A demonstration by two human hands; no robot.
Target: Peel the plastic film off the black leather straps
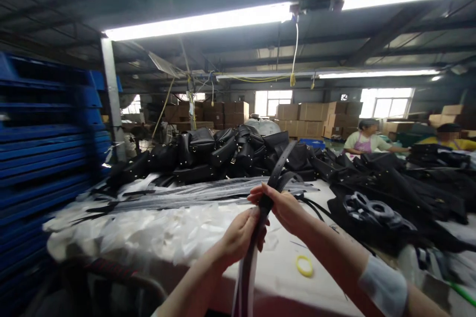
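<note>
A black strap with small holes near its upper end runs up between both hands, held above the table's front part. My left hand is closed around its lower stretch, from which the strap hangs down past the table edge. Just above, my right hand grips the same strap, thumb and fingers pressed on it. Behind the hands lie several more straps in pale wrapping. A yellow ring, perhaps a tape roll, rests on the white table surface below my right forearm.
Black bags are heaped along the back of the table. Crumpled white wrapping covers the left front. Blue crates are stacked at left. Grey-white rolls lie at right. Two people work farther right, beyond black goods.
</note>
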